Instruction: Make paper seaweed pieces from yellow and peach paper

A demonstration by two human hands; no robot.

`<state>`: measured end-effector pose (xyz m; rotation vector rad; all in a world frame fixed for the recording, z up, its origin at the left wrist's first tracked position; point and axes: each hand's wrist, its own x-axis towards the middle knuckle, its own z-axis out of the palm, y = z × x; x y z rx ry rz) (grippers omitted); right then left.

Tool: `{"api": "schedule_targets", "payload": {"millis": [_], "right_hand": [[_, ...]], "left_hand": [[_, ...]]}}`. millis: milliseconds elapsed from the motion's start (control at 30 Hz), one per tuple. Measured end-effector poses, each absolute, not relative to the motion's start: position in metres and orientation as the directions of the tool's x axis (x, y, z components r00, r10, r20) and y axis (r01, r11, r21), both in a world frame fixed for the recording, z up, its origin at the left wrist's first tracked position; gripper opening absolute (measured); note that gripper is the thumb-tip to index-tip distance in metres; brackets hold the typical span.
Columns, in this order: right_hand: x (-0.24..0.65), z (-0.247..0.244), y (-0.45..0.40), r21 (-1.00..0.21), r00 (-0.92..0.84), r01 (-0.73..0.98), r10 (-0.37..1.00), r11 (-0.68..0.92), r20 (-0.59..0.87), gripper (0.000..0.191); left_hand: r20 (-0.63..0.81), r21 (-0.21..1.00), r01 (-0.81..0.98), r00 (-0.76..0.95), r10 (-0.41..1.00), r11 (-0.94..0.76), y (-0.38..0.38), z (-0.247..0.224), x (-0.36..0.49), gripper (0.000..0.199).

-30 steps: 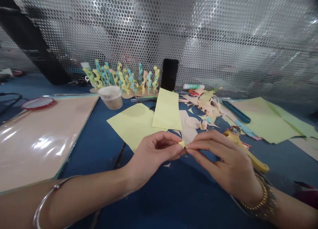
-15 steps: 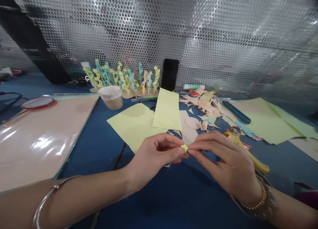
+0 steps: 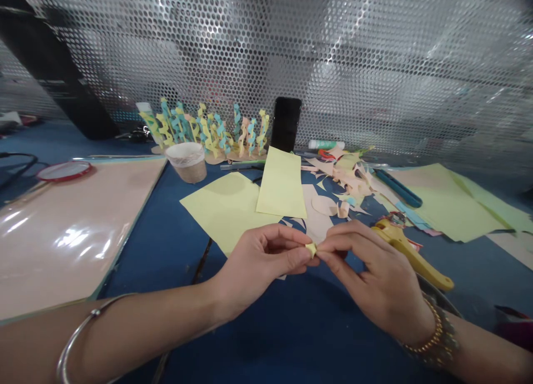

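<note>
This is a paper-craft workspace: a blue bench (image 3: 258, 328) before a perforated metal screen (image 3: 266, 56) carries coloured sheets (image 3: 453, 203), paper scraps (image 3: 343, 176), a glue stick (image 3: 327, 144) and twisted paper-strip models (image 3: 204, 131).

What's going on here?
A person is pinching a small piece of yellow paper between the fingers of their left hand and right hand. Beyond the hands lie a pale yellow paper strip and a pale yellow sheet, with paper scraps further right. A yellow-handled tool lies near the right hand. Farther back, twisted paper strips stand beside a black smartphone.
</note>
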<state>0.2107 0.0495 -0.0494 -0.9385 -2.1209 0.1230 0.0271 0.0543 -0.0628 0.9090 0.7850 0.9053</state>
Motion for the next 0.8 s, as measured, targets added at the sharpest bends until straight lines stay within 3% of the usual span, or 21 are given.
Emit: {"api": "schedule_targets", "payload": {"millis": [300, 800], "right_hand": [[0.2176, -0.0453, 0.0572, -0.433, -0.342, 0.567, 0.679, 0.701, 0.650, 0.007], [0.2166, -0.0450, 0.0562, -0.400, -0.466, 0.514, 0.639, 0.759, 0.613, 0.008]], "left_hand": [[-0.162, 0.895, -0.332, 0.381, 0.910, 0.298, 0.0540, -0.0633, 0.0267, 0.014], [-0.165, 0.910, -0.290, 0.403, 0.900, 0.296, 0.0547, -0.0638, 0.0264, 0.013]]}}
